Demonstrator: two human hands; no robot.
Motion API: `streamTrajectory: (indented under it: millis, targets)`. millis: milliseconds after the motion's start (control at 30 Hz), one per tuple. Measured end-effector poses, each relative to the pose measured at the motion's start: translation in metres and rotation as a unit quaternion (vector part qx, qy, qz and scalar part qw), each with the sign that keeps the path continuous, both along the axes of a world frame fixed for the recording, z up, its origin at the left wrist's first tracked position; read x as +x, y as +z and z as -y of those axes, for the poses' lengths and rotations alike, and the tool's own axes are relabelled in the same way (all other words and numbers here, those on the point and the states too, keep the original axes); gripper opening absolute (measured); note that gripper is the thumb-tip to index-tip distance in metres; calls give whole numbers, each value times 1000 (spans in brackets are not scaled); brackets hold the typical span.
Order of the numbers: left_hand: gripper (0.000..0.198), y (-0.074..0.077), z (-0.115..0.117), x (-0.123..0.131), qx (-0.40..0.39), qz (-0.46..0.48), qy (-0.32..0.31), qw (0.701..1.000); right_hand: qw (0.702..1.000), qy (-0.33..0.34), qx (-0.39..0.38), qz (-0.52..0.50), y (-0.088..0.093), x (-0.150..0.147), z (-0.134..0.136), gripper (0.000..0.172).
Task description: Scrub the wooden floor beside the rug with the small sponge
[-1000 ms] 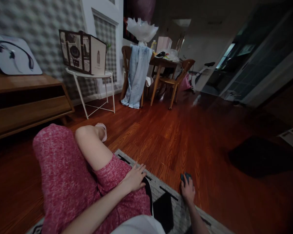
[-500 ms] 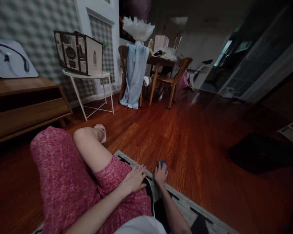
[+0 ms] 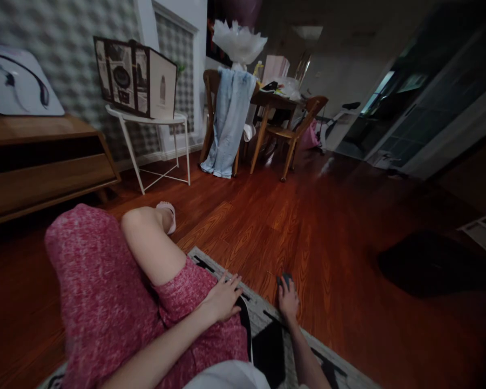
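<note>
resting my left hand (image 3: pixel 223 296) flat on my thigh, fingers loosely spread, gripping nothing; it sits on the pink pants (image 3: pixel 105 302) just above the rug (image 3: pixel 263 313). moving right, my right hand (image 3: pixel 288 300) reaches out past the rug edge onto the wood floor (image 3: pixel 308 232), fingers curled over a small dark cloth (image 3: pixel 284 279) and pressing it down. only the far tip of the cloth shows beyond my fingertips, so it lies under my palm and fingers, touching the floor. it looks soft, light and limp, i judge it would bunch up easily and slide on the glossy boards, so holding it from the top with a flat, closed hand seems best. can't tell its exact material, too dark. further right a dark mat (image 3: pixel 433 265) lies well apart.
</note>
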State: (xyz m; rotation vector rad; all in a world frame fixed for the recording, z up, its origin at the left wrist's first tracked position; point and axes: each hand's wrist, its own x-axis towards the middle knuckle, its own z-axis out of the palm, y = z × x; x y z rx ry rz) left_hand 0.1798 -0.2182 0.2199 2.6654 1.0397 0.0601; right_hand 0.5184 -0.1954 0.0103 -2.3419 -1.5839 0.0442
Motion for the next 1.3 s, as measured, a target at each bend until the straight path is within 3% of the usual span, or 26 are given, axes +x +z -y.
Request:
streamTrajectory:
  millis: [100,200,300,400,500,667,767,867,933,1000,1167,1300]
  targets:
    - [51,-4,0,0,4,11,0,1000,989,-150,17,5,-6,76,46,60]
    - [51,-7,0,0,4,13,2,1000,958,-276,76,15,-16,121,82,60]
    - [52,-7,0,1,3,10,0,1000,923,-361,130,5,-20,122,85,62]
    - [52,-5,1,1,2,3,-4,1000,912,-384,143,-18,-17,87,54,65]
    - [52,-2,1,1,0,-2,0,1000,937,-318,141,-28,-12,32,6,63]
    - [54,2,-1,3,-1,-30,1,1000,991,-99,76,-43,-7,-81,-62,59]
    - [55,3,-1,5,3,-38,5,999,998,46,-7,-29,-5,-136,-81,57]
    - [55,2,-1,5,11,-41,5,999,982,188,-26,-2,-5,-150,-83,55]
    - [54,2,-1,5,18,-40,1,999,971,239,-9,11,-6,-132,-78,54]
    - [54,1,-1,5,21,-37,0,999,974,224,8,16,-7,-95,-66,53]
    - [55,0,0,4,12,-26,-3,1000,1000,-4,1,18,-7,31,-4,57]
    - [54,-4,0,4,7,-3,-1,1000,981,-191,7,30,-13,109,63,60]
